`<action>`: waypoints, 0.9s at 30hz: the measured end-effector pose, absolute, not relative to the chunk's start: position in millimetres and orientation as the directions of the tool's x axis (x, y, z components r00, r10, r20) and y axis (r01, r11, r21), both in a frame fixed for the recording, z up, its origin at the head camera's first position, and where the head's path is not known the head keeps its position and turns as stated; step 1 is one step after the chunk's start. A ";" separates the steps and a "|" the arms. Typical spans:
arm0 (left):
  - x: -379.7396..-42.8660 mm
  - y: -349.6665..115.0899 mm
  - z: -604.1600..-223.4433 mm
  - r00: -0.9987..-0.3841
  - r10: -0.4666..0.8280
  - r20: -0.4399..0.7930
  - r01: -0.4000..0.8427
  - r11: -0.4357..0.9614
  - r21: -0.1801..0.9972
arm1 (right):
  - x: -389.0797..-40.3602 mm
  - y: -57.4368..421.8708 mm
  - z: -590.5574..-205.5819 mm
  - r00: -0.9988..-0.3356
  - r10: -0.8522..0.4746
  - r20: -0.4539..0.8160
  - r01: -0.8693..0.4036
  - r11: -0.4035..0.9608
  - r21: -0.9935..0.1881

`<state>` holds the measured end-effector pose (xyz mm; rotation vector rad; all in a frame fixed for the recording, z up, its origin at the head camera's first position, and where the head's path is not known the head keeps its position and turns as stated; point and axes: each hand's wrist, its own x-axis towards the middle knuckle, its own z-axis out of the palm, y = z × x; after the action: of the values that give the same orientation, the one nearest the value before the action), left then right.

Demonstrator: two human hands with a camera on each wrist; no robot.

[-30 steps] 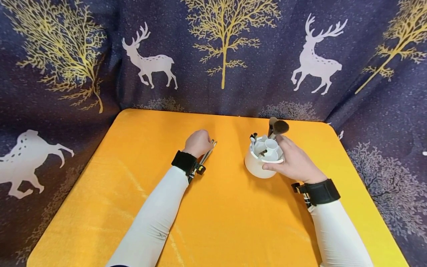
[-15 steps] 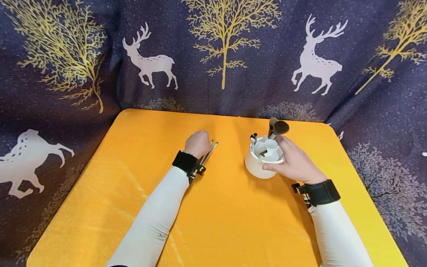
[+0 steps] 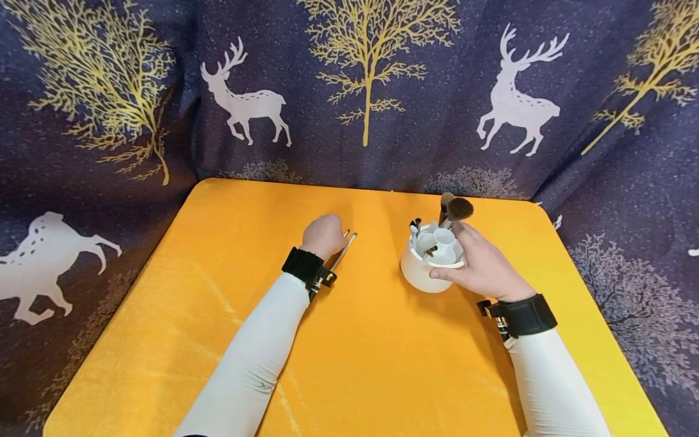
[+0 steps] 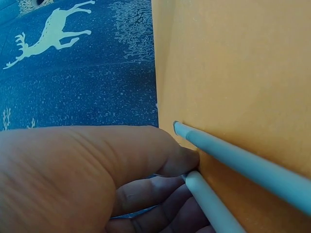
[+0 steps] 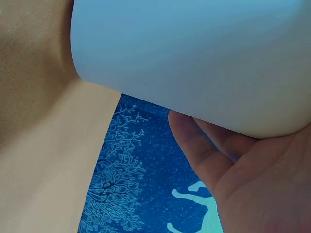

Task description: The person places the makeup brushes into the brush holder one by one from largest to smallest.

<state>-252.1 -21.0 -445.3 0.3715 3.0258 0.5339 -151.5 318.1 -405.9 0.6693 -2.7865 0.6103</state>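
Observation:
In the head view, my left hand (image 3: 324, 235) is low over the table left of centre. Its thumb and fingers pinch the end of a slim, pale-handled makeup brush (image 4: 211, 201), clearest in the left wrist view. A second slim makeup brush (image 4: 243, 160) lies beside it, apart from the thumb. My right hand (image 3: 480, 262) holds a white round brush holder (image 3: 423, 273) at its right side, thumb at the front rim. Inside it are dividers and several makeup brushes, two with large fluffy heads (image 3: 460, 208). The right wrist view shows my fingers (image 5: 199, 150) against the holder's smooth wall.
An orange cloth covers the table (image 3: 349, 364), which has rounded far corners. Behind and at both sides hangs a dark curtain (image 3: 338, 73) printed with deer and trees. Both wrists wear black straps (image 3: 528, 314) with small cameras.
The visible tips of the two slim brushes have spread slightly apart beside my left hand. My left hand has barely shifted; my right hand and the holder stay in place.

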 end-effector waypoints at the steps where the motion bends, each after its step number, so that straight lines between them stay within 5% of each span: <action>1: -252.3 -20.9 -445.2 -0.971 0.241 -0.004 0.225 0.913 0.341 | -151.3 318.1 -406.1 -0.875 -0.386 0.292 -0.473 0.812 -0.342; 27: -250.8 -22.2 -440.6 -0.969 0.246 0.024 0.236 0.891 0.389 | -153.6 318.8 -406.7 -0.873 -0.386 0.297 -0.476 0.807 -0.350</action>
<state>-250.8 -22.2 -440.6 0.3863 3.0290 0.6174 -153.6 318.8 -406.7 0.6724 -2.7817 0.6210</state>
